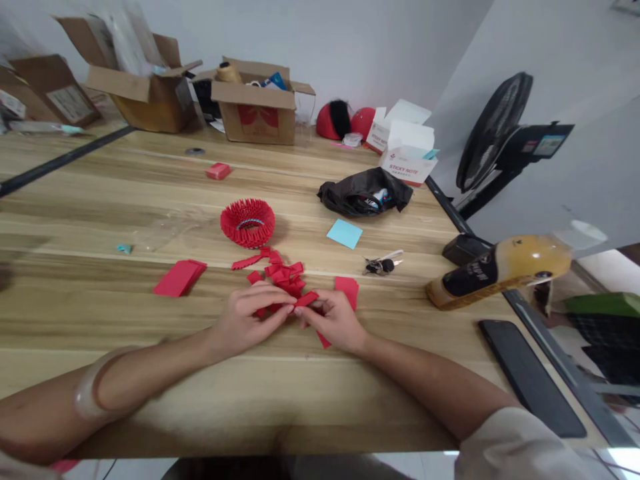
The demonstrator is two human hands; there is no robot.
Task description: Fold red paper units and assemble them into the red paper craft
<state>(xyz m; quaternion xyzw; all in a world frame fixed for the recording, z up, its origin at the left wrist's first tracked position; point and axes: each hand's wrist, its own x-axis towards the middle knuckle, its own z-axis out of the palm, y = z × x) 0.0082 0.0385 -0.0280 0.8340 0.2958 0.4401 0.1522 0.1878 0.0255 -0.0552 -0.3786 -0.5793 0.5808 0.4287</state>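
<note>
Between my two hands is a small folded strip of red paper [307, 299]. My left hand [253, 310] pinches its left end between thumb and fingertips. On the other side, my right hand [336, 320] grips it with thumb and fingers. Just beyond my fingers lies a loose heap of folded red paper pieces [285, 272]. Red paper sheets [349, 288] lie partly under my right hand. Farther back stands a round red bowl shape built of folded paper [248, 223]. To the left is a stack of red paper slips [180, 278].
A blue sticky note [345, 233], keys [383, 264] and a black plastic bag [367, 191] lie to the right. Nearer the right edge are a bottle of yellow drink [500, 270] and a phone [530, 377]. Cardboard boxes [257, 117] line the back; a fan [495, 133] stands right.
</note>
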